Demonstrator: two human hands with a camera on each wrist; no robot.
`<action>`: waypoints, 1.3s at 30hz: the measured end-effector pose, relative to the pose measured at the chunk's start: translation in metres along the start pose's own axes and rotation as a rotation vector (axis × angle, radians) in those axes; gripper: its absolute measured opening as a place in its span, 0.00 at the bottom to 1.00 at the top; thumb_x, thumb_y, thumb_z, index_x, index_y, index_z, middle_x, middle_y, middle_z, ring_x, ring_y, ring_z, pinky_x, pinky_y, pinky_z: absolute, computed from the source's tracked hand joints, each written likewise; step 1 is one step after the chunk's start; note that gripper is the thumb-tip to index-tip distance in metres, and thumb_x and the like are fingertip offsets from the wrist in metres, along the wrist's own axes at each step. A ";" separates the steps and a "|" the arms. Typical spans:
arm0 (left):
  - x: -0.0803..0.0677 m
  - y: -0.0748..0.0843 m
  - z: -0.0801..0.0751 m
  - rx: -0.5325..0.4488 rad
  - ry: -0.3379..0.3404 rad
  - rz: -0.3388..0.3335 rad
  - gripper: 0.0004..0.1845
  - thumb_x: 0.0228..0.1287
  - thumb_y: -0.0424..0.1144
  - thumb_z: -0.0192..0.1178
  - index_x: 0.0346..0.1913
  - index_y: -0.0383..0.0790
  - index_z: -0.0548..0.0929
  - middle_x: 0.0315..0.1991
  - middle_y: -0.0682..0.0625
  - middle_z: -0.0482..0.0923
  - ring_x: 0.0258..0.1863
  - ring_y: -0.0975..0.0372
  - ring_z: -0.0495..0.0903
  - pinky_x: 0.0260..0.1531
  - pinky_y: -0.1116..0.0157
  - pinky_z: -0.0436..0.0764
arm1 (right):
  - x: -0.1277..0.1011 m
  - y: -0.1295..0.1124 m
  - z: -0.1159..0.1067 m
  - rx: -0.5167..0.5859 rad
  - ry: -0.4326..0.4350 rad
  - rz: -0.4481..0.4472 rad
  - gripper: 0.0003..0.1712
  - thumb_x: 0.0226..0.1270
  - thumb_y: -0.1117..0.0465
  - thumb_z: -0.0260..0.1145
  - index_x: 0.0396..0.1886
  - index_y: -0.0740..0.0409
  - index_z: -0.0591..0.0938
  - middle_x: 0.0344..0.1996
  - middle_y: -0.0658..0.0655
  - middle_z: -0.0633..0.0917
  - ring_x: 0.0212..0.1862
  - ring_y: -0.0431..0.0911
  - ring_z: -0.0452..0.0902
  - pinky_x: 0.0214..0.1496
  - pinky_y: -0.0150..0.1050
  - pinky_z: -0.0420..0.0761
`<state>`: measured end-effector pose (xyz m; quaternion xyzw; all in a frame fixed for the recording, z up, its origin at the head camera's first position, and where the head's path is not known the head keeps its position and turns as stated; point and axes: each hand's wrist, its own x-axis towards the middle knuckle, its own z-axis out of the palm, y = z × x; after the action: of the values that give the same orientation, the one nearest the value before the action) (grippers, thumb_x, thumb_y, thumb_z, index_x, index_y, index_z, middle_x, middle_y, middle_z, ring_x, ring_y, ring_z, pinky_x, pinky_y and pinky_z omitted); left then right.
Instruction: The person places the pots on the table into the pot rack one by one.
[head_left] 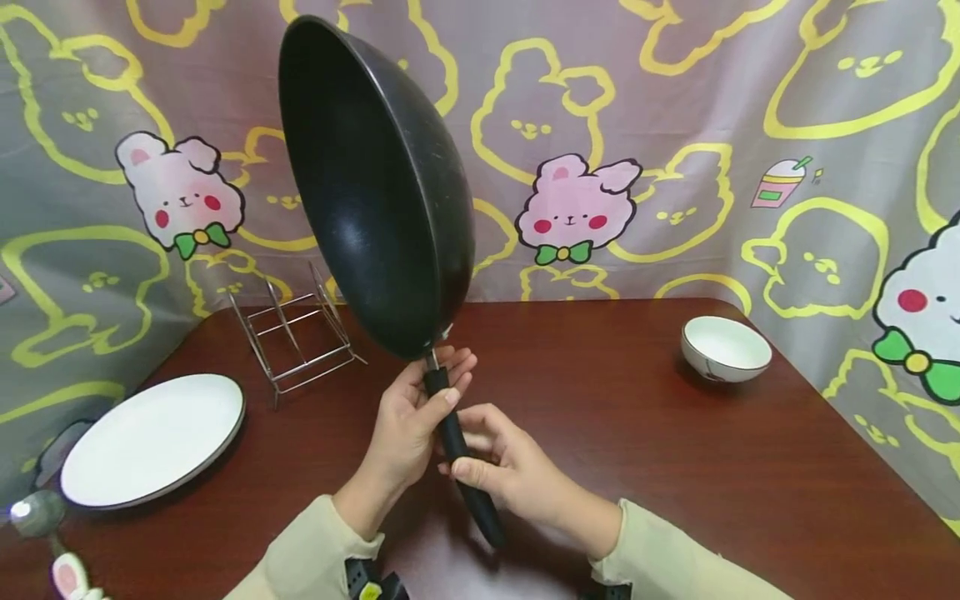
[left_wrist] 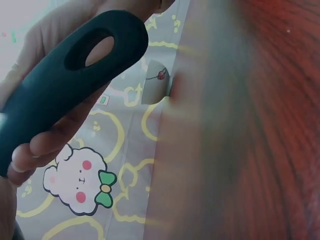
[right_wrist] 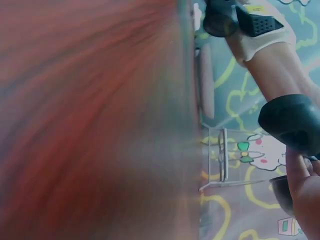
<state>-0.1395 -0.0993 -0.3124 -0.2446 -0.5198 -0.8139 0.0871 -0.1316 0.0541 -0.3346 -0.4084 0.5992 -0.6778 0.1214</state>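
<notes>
A black wok (head_left: 375,183) is held up on edge above the dark red table (head_left: 675,467), its hollow facing left. My left hand (head_left: 442,392) grips the top of its black handle (head_left: 459,446), just under the pan. Lower down the same handle, my right hand (head_left: 468,467) wraps its fingers round the grip. In the left wrist view the handle's end (left_wrist: 75,75) with its hanging hole fills the upper left, with fingers (left_wrist: 35,147) curled round it. The right wrist view catches the handle's end (right_wrist: 292,122) and my left forearm (right_wrist: 280,70).
A white plate (head_left: 150,437) lies at the left, a wire rack (head_left: 296,333) stands behind it, and a spoon (head_left: 37,512) sits at the far left edge. A white bowl (head_left: 726,348) stands at the back right. A cartoon-print cloth hangs behind the table.
</notes>
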 end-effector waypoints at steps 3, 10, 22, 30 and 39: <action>0.001 0.001 -0.002 -0.005 0.005 0.009 0.22 0.60 0.18 0.47 0.58 0.25 0.62 0.55 0.46 0.75 0.58 0.58 0.74 0.57 0.62 0.70 | 0.004 -0.003 0.001 0.105 0.018 0.107 0.28 0.63 0.63 0.62 0.56 0.71 0.61 0.46 0.81 0.74 0.43 0.41 0.81 0.44 0.36 0.80; -0.002 0.008 -0.012 0.018 0.019 0.041 0.21 0.61 0.18 0.46 0.57 0.28 0.65 0.55 0.48 0.76 0.57 0.58 0.75 0.56 0.63 0.70 | 0.019 -0.005 0.011 0.096 0.040 0.195 0.26 0.60 0.71 0.63 0.56 0.72 0.63 0.48 0.77 0.77 0.47 0.55 0.80 0.43 0.35 0.80; -0.004 0.041 -0.034 0.448 0.061 -0.061 0.23 0.63 0.27 0.53 0.60 0.23 0.64 0.54 0.34 0.74 0.50 0.65 0.79 0.51 0.68 0.75 | 0.036 -0.006 0.025 -0.043 0.075 0.182 0.23 0.57 0.72 0.65 0.52 0.66 0.69 0.50 0.69 0.78 0.52 0.51 0.79 0.40 0.34 0.81; -0.002 0.059 -0.045 0.641 0.070 -0.152 0.24 0.64 0.31 0.55 0.60 0.24 0.66 0.54 0.31 0.73 0.48 0.68 0.79 0.49 0.76 0.74 | 0.047 0.001 0.030 -0.149 0.076 0.164 0.23 0.57 0.70 0.66 0.52 0.63 0.70 0.55 0.64 0.76 0.55 0.52 0.76 0.41 0.32 0.81; 0.002 0.073 -0.061 0.586 0.079 -0.177 0.24 0.66 0.30 0.51 0.61 0.21 0.63 0.58 0.27 0.68 0.49 0.71 0.78 0.49 0.78 0.73 | 0.070 0.004 0.046 -0.205 0.107 0.163 0.22 0.56 0.69 0.67 0.50 0.63 0.71 0.53 0.63 0.79 0.54 0.49 0.78 0.39 0.30 0.81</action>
<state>-0.1311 -0.1857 -0.2742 -0.1309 -0.7479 -0.6426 0.1027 -0.1453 -0.0258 -0.3122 -0.3319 0.7021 -0.6217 0.1017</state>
